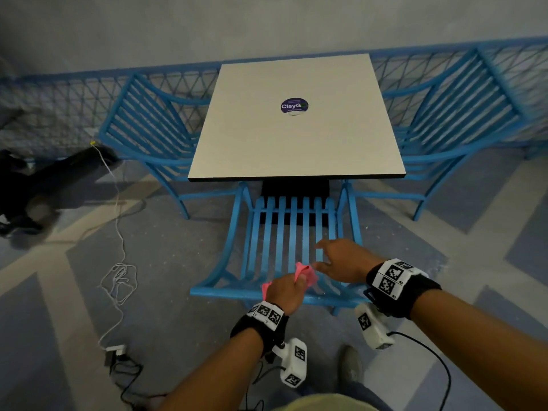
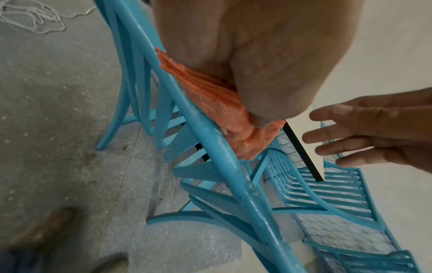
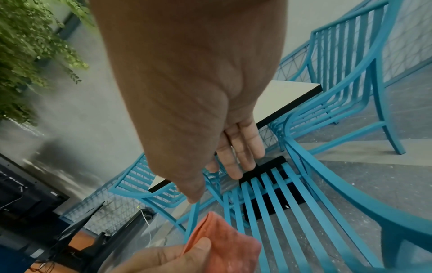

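Note:
A blue slatted metal chair point(image 1: 284, 232) stands pushed under the white square table point(image 1: 296, 137), its back towards me. My left hand point(image 1: 286, 289) grips a crumpled pink cloth point(image 1: 308, 274) just above the chair's top rail point(image 1: 225, 292). In the left wrist view the cloth point(image 2: 224, 110) lies against the dusty rail point(image 2: 233, 166). My right hand point(image 1: 341, 262) hovers open over the back slats, fingers spread, just right of the cloth. The right wrist view shows its straight fingers point(image 3: 240, 153) above the slats and the cloth point(image 3: 224, 243) below.
Two more blue chairs point(image 1: 154, 137) point(image 1: 462, 120) flank the table, with a blue mesh fence point(image 1: 59, 108) behind. A round purple sticker point(image 1: 294, 106) sits on the tabletop. A white cable point(image 1: 118, 280) and a plug point(image 1: 116, 350) lie on the floor at left. My shoe point(image 1: 351, 366) is below.

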Demonstrator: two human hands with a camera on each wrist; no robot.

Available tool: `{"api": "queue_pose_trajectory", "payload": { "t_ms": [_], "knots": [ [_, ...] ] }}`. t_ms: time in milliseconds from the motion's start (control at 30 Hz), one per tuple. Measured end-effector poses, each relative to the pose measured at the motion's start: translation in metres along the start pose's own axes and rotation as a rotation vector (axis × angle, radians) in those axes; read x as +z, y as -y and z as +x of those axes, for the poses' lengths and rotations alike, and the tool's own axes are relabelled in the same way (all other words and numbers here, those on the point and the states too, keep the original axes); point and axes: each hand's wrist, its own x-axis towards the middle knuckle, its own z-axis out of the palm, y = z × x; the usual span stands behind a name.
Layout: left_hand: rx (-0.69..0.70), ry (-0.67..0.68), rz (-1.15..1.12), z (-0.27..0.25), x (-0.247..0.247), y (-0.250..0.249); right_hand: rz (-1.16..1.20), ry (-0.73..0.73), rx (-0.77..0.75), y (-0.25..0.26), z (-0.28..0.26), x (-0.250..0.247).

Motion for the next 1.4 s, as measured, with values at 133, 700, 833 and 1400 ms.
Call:
{"api": "queue_pose_trajectory", "payload": {
  "t_ms": [133,700,833,1400],
  "knots": [
    [-0.056,0.033,-0.181,-0.004,0.001,-0.02,0.002,0.0,-0.003,-0.009,-0.004,0.003],
    [-0.054,0.068,0.09,-0.006,-0.074,0.065,0.05,-0.104,0.116,-0.067,-0.038,0.031],
    [0.029,0.005,0.269,-0.013,-0.029,0.047,0.078,-0.114,0.129,-0.075,-0.047,0.042],
    [0.276,0.194,0.09,-0.012,0.115,-0.115,0.245,-0.228,0.321,-0.165,-0.113,0.044]
  ]
}}
